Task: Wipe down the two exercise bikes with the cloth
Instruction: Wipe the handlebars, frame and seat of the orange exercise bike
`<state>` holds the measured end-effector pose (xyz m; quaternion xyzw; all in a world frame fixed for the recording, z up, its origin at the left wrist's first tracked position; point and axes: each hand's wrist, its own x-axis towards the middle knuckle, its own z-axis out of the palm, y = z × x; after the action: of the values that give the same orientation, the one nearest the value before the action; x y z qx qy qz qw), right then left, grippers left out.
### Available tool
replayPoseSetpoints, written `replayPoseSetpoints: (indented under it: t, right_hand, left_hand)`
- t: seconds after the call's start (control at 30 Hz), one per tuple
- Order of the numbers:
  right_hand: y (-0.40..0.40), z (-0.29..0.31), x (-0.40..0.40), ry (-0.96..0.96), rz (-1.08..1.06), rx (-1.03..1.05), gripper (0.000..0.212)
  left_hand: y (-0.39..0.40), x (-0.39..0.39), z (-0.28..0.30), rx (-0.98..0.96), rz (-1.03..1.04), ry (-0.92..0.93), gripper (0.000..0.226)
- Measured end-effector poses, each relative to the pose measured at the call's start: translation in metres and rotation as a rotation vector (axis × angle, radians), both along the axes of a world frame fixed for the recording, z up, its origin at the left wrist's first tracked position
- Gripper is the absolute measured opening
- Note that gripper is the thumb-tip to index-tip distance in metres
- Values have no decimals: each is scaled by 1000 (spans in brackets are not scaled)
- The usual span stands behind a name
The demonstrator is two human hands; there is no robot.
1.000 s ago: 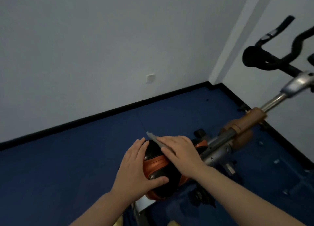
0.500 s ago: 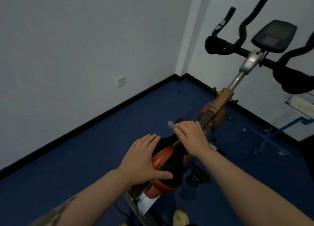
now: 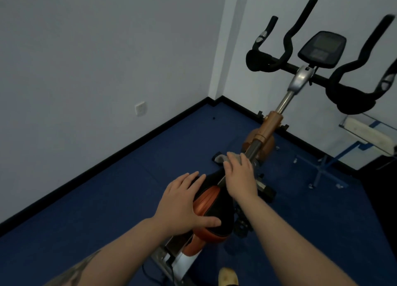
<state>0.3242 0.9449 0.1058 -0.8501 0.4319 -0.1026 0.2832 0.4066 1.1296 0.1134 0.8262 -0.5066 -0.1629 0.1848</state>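
Orange-and-black saddle low in centre of view, on the bike in the room corner. Left hand laid flat over saddle's left side, fingers straight and spread, pointing up-frame, thumb stretched across the black rear panel; gripped nothing, only rested. Left forearm entered from lower left. Right hand reached further forward, palm down on the grey frame tube just ahead of the saddle nose. Pale cloth pressed beneath its fingers, edge poking out past fingertips and to the left. Fingers roughly straight, lying over the cloth; could not tell whether thumb curled under the tube. Right forearm ran in from lower right. Handlebars and console well beyond both hands, untouched. Blue floor below.
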Motion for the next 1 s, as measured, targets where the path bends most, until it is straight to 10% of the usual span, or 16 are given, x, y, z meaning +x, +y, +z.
replayPoseSetpoints:
  t: [0.43,0.6,0.77,1.0]
  right_hand:
    - [75,10,-50,-290,-347,561,52]
    - [122,14,-54,-243,-159,306,53]
    - [106,20,-58,-492,-376,610,43]
    - [130,16,-54,-417,-348,517,52]
  left_hand:
    - [7,11,-2,-21,-113,77,123]
    - [9,17,-2,-49,-175,114,114]
    - [10,24,-5,-86,-207,167,103]
    - [10,22,-6,-126,-204,76,73]
